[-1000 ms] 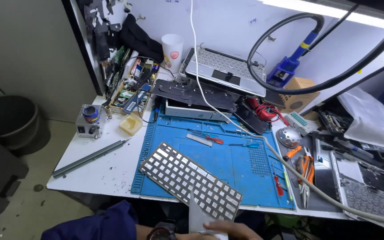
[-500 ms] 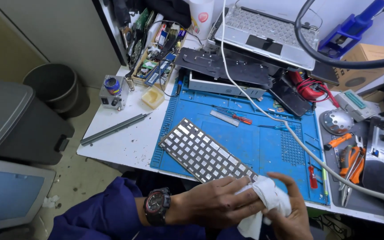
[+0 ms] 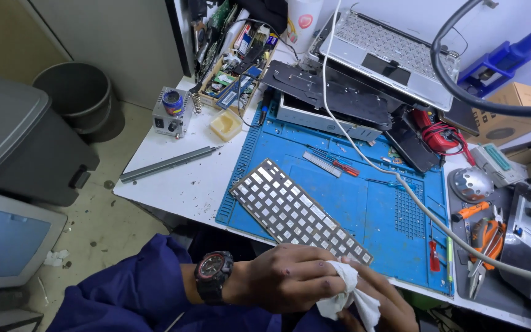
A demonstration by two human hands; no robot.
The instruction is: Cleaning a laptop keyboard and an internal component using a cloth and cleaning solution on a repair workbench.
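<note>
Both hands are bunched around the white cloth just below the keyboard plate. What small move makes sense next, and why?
Probably lift the white cloth onto the near end of the keyboard plate. The left hand and right hand pinch the cloth at the table edge, apart from the plate, which lies bare on the blue mat.

white workbench [image 3: 179,184], blue mat [image 3: 351,190], metal rail [image 3: 167,163]

Electronics repair workshop: blue work mat [image 3: 364,203], opened laptop [image 3: 388,55], screwdrivers [image 3: 339,165], loose circuit boards [image 3: 232,83].

Both hands, left hand [image 3: 290,286] and right hand [image 3: 379,301], seemingly pinch a white cloth [image 3: 346,296] near the keyboard plate [image 3: 299,212] on the blue mat [image 3: 364,197].
</note>
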